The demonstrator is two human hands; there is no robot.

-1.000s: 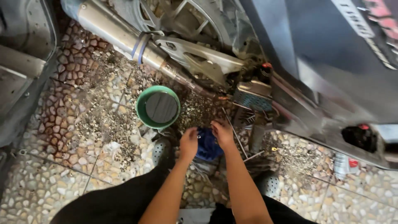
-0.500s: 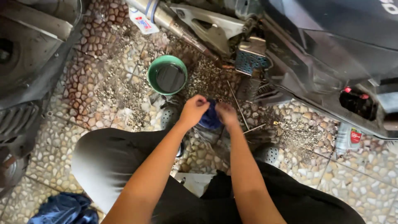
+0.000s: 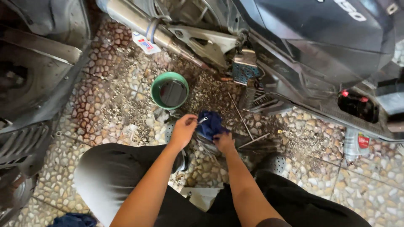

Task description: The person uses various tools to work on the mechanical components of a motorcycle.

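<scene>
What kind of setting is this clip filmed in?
Probably a small motorbike repair spot: a dark scooter body with its silver exhaust pipe exposed, a round green drain pan of dark liquid, and a grey plastic oil bottle on the pebble-tiled floor.

Both bare forearms reach forward and converge; the left hand [image 3: 183,131] is curled in a pinch, the right hand [image 3: 224,143] clenched lower.

Head camera looks steeply down, close above the pebbled floor [image 3: 109,105]

A soft blue cloth [image 3: 210,124], a glossy green plastic bowl [image 3: 169,91], a rough pebbled floor [image 3: 113,92].
</scene>
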